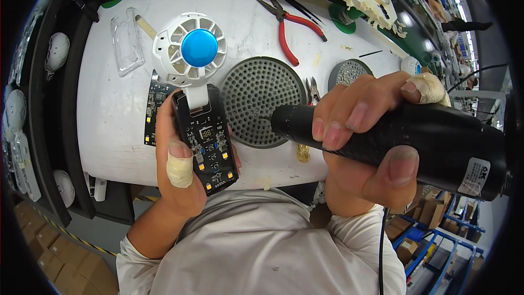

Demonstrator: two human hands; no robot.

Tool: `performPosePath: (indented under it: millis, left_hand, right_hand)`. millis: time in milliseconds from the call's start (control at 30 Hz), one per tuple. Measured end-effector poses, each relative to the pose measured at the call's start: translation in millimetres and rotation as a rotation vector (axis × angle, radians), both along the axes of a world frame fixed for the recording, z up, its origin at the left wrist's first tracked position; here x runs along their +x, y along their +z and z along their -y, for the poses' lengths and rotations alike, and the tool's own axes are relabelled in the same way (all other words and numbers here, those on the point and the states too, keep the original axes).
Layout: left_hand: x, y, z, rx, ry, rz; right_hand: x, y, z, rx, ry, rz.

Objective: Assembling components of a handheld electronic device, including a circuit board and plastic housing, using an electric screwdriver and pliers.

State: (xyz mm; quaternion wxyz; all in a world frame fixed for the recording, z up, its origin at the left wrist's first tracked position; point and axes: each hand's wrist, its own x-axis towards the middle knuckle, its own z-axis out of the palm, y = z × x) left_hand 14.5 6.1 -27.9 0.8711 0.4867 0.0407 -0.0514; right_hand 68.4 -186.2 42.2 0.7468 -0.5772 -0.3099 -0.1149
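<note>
My left hand, its thumb wrapped in tape, is closed around a black circuit board unit with small lit yellow lights. A white round vented head with a shiny blue disc joins the unit's upper end by a white neck. My right hand, one finger taped, grips a thick black electric screwdriver. Its thin bit points left, over a round grey tray full of small holes, apart from the board. Whether the bit carries a screw is too small to tell.
Another circuit board lies partly behind my left hand. Red-handled pliers, tweezers, small cutters, a clear plastic piece and a smaller grey dish lie on the white table. A black rack stands left; a cable hangs right.
</note>
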Motion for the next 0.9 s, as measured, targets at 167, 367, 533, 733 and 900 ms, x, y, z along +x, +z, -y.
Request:
performPosePath:
  millis: [167,367,533,733,900]
  left_hand:
    - [0,-1,1,0.004,0.006,0.005]
    - [-1,0,2,-0.019,0.062,0.005]
    - [3,1,5,-0.037,0.131,-0.017]
    - [2,-7,6,-0.012,0.165,0.059]
    - [2,-5,8,-0.001,0.165,0.045]
  right_hand:
    - [-8,7,-3,-0.042,-0.088,-0.088]
    - [1,6,-1,0.125,0.043,0.062]
    - [-16,18,-3,0.371,0.116,-0.024]
    - [-20,14,-8,0.362,0.215,-0.023]
    - [-21,9,-9,0.360,0.199,0.010]
